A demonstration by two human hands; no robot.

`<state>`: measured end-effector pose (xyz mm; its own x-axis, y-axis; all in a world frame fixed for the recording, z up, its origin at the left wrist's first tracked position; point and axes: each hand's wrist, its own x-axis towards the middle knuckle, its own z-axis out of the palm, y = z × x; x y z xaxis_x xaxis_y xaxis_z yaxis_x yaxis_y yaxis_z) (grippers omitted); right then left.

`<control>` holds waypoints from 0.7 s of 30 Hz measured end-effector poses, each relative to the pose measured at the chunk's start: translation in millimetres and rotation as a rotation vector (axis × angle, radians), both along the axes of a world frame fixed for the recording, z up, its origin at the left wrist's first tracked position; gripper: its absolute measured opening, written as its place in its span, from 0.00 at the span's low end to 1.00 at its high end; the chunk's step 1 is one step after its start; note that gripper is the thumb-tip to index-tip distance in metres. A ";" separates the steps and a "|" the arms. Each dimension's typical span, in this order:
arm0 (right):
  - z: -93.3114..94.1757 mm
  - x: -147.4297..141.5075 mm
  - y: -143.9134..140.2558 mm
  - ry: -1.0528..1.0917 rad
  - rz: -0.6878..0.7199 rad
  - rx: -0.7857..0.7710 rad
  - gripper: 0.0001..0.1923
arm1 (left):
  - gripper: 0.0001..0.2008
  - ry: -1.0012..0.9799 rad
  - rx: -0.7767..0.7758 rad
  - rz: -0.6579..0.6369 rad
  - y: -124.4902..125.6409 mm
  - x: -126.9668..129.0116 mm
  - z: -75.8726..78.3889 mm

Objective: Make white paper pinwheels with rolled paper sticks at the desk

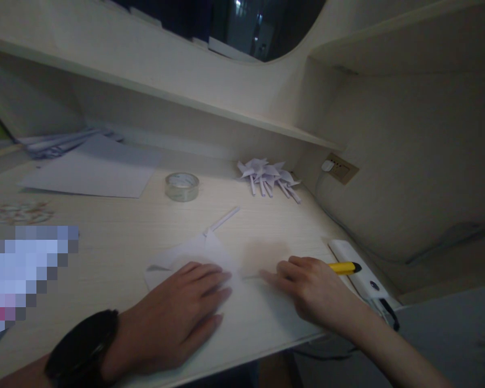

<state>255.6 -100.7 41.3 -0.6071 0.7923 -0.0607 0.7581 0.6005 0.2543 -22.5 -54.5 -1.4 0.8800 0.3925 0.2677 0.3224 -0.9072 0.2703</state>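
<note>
**Ana:** Grip first: neither hand is closed around anything. Left hand (178,307) lies flat, palm down, fingers spread and pressing on the folded white paper (194,256). Right hand (307,288) is loosely curled with the forefinger stretched out, its tip on the paper's right-hand part.

**Ben:** So where does the paper lie from each hand?

**Ana:** Directly under both, on the surface (117,237) near its front edge. The folded point rises just beyond the left fingertips, away from the person. The left hand covers more of it; the right only touches at 1 fingertip. A thin paper strip (225,219) runs from that point diagonally up and to the right, its long axis slanting toward the far wall.

**Ben:** Going from big to small, what else is about?

**Ana:** A large flat sheet (92,172) far left, well apart. A white power strip (358,269) just beside the right hand, along the surface's right edge. A bunch of finished paper pinwheels (269,175) at the back, under the shelf (178,99). A roll of clear tape (181,186) between sheet and pinwheels. A yellow cutter (343,267) touching or just behind the right knuckles; I cannot tell which.

**Ben:** Any containers?

**Ana:** None that I can see, so nothing is held in 1. A black watch (83,347) sits on the left wrist.
</note>
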 end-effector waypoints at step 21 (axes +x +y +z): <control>1.1 -4.0 -0.2 0.005 -0.011 -0.001 0.25 | 0.21 -0.002 -0.060 -0.011 2.6 9.7 -7.4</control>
